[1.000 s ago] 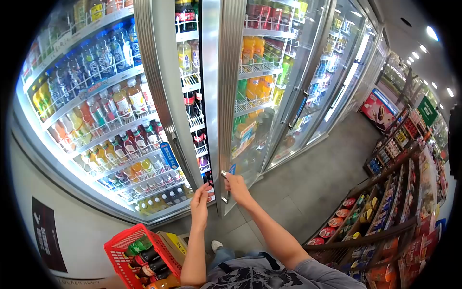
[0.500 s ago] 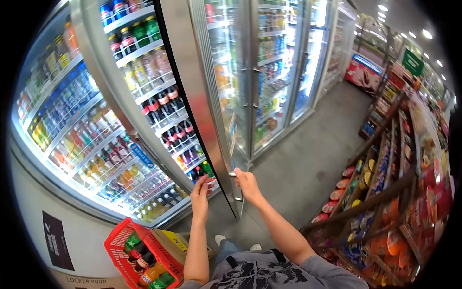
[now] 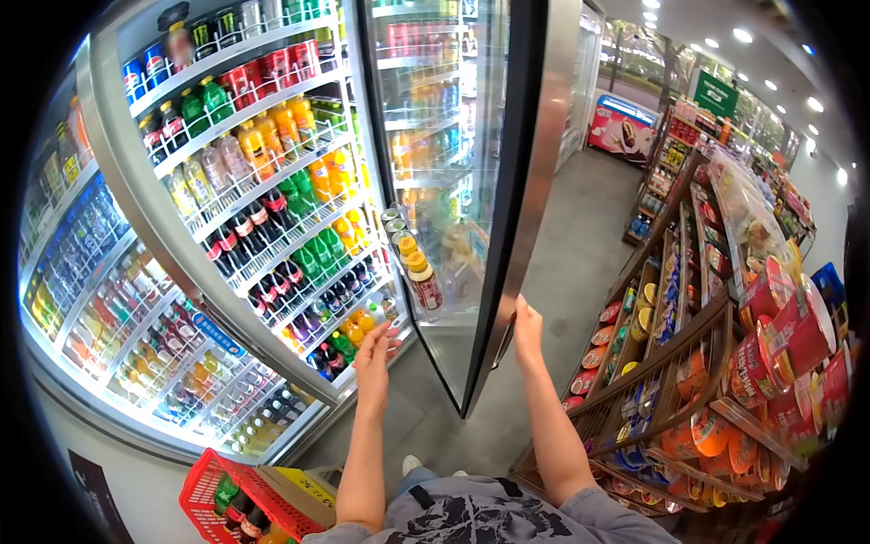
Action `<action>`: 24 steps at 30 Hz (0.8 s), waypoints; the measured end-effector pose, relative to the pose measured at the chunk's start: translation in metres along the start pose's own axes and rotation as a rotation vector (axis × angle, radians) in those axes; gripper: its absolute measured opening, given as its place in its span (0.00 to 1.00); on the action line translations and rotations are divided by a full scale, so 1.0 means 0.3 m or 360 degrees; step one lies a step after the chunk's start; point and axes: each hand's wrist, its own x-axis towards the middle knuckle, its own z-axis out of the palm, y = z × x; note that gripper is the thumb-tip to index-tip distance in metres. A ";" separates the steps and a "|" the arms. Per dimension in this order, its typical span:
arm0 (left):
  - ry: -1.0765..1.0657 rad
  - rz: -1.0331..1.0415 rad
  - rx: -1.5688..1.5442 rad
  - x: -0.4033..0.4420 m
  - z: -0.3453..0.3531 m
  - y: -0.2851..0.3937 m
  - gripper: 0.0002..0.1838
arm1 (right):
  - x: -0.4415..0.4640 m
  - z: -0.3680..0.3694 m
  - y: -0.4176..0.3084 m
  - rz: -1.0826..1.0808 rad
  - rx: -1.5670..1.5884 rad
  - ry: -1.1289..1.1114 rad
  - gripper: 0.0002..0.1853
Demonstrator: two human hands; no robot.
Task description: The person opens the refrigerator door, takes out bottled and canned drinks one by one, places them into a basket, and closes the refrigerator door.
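Observation:
A glass fridge door with a metal frame stands swung wide, its edge facing me. My right hand is closed at the outer side of that frame, on the door handle; its fingertips are partly hidden. Nearer the shelves, my left hand hovers with fingers loosely apart and nothing in it. Beyond it is the open fridge, lit inside, with rows of cola, green and orange bottles, and cans on the upper shelves.
A red basket holding several bottles sits at lower left, beside a yellow-and-brown carton. Another glass-fronted fridge is at the left. Snack racks line the right side, and grey floor runs between. A chest freezer stands far back.
The door has swung further open to the right with my right hand, uncovering more fridge shelves. My left hand stays raised near the shelves. The view has shifted, and the basket sits lower in it.

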 end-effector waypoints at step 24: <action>-0.0014 -0.0131 -0.0029 0.634 -0.269 -0.141 0.17 | 0.136 0.820 0.198 -0.0524 0.0097 -0.0075 0.07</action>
